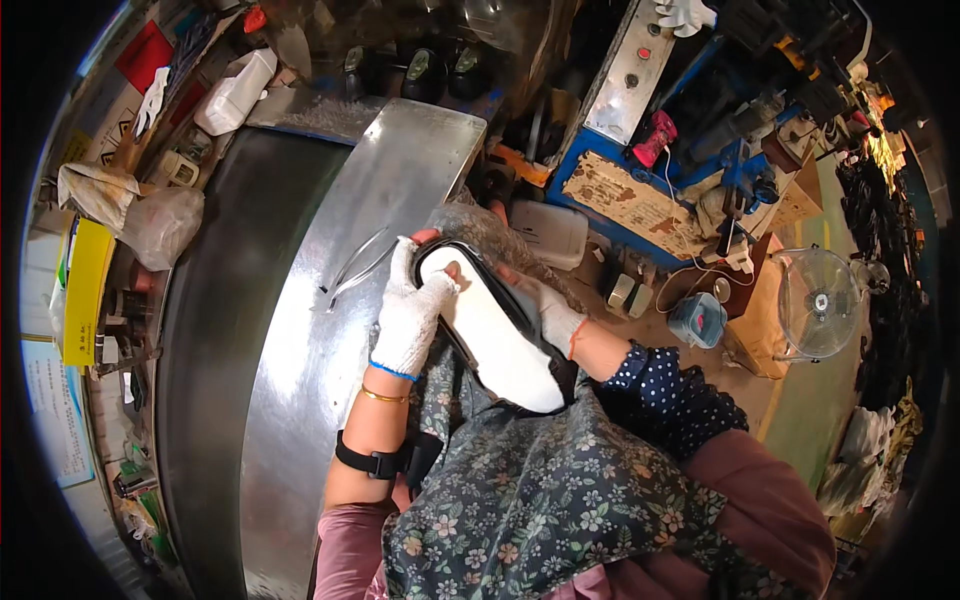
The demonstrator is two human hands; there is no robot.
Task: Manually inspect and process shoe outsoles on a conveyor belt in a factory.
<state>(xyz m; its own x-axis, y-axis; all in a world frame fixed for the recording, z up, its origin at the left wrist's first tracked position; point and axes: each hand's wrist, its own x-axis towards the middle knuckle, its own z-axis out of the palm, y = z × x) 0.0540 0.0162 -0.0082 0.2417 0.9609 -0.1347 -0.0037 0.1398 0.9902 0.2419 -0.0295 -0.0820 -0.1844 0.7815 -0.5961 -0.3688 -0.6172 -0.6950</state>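
A shoe (497, 335) lies sole-up against my floral apron; its sole is white with a black rim. My left hand (410, 315), in a white cotton glove, grips the shoe's toe end with fingers over the sole's edge. My right hand (555, 315), also gloved in white, holds the shoe from underneath on the right side and is partly hidden behind it. A grey fuzzy lining or cloth (490, 235) shows just beyond the toe.
A shiny metal work surface (330, 330) curves along my left, with metal pliers (355, 270) lying on it beside a dark conveyor belt (215, 330). A blue machine (640, 150) stands ahead right, a small fan (820, 300) on the floor right, bags and boxes far left.
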